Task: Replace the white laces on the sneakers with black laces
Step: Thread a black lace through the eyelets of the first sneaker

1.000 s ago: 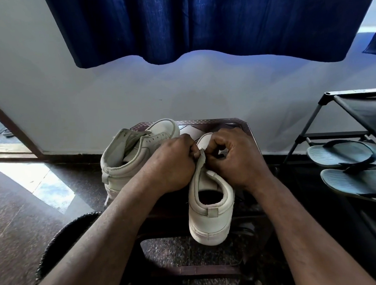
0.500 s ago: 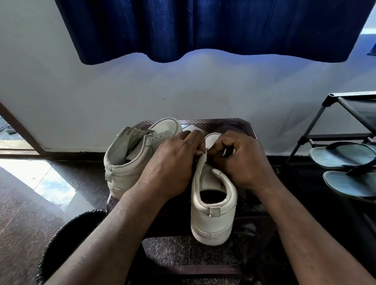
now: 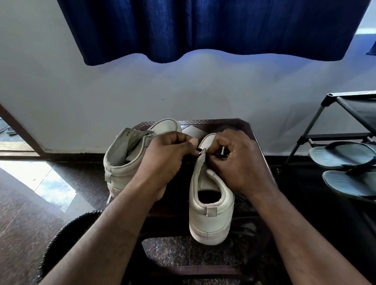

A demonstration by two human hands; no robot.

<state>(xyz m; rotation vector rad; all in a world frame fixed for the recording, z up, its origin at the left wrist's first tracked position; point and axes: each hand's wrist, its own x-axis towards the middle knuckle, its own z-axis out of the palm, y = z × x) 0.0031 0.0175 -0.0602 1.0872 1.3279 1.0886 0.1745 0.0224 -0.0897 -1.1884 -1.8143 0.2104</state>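
While sneakers (image 3: 209,218) top stool (image 3: 246,127), rack (image 3: 365,109) holds sandals (image 3: 346,154)

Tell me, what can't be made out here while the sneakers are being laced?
Head view only:
- Near sneaker: eyelets and lacing covered by the left hand and right hand.
- What their fingertips pinch: too small and dark.
- Far sneaker: front behind the left hand.
- Flip-flops: cut by the right edge.
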